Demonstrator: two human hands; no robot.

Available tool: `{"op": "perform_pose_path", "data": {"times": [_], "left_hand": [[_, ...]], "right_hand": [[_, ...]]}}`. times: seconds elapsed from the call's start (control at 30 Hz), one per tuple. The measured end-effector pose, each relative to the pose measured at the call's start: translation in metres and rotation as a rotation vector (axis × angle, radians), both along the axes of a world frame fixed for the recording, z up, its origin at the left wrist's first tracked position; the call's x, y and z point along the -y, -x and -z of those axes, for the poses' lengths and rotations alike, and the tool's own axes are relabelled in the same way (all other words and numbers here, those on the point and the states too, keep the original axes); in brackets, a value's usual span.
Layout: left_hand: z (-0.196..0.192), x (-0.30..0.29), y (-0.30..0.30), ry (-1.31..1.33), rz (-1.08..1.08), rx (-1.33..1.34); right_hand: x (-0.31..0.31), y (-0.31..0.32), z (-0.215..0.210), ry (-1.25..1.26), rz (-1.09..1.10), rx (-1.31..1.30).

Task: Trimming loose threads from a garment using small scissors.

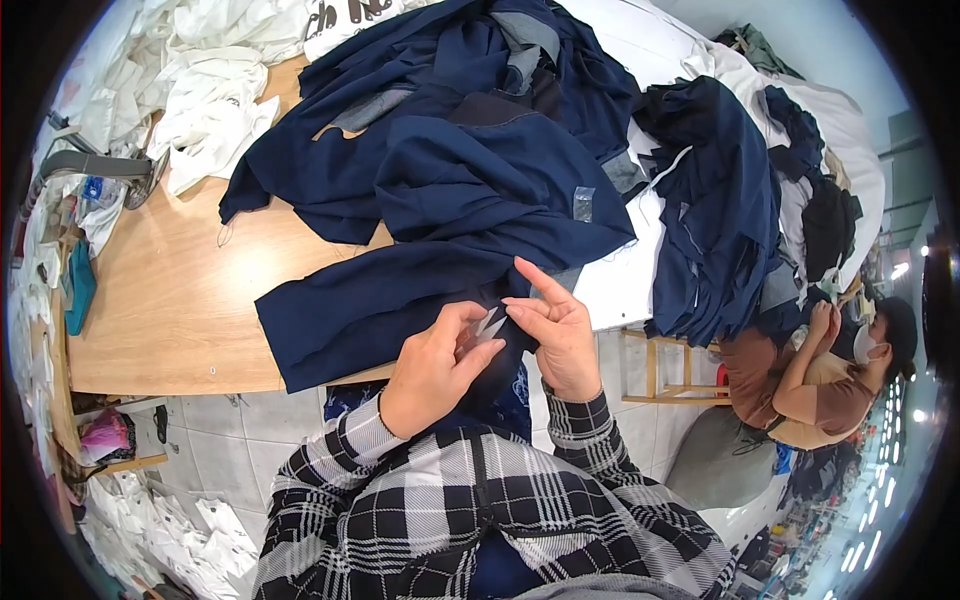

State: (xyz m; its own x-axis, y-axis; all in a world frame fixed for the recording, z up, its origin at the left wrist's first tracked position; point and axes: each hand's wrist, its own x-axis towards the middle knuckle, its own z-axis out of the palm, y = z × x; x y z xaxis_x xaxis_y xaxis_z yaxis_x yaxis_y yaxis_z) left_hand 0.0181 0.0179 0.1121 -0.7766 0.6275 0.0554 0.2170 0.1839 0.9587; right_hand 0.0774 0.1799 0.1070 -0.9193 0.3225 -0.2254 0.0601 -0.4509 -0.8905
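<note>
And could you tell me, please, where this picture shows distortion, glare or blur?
Head view: fisheye distortion bends the wooden tabletop along its edge, corners black; head view: lights at lower right glare white; head view: left hand and right hand look fairly sharp, far-right background softer.

Both forearms [335,452] angle in, wearing black-and-white plaid fabric sleeves [582,432]; bare left grip [478,326]'s kinda curled, thumb toward the right; bare right grip [512,285] has its index finger [543,284] stretched up-left, thumb below
</note>
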Motion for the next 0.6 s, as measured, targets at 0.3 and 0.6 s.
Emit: {"op": "perform_pose_path", "data": {"times": [0.3,0.6], "left_hand": [[-0.0001,-0.001,0.001,-0.004,-0.003,-0.024],[-0.0033,-0.0024,0.0031,-0.025,0.014,0.008]], "right_hand": [[0.0017,0.0009,0.0005,-0.003,0.009,-0.008],[0.0039,0.0013,0.0,-0.019,0.011,-0.023]]}}
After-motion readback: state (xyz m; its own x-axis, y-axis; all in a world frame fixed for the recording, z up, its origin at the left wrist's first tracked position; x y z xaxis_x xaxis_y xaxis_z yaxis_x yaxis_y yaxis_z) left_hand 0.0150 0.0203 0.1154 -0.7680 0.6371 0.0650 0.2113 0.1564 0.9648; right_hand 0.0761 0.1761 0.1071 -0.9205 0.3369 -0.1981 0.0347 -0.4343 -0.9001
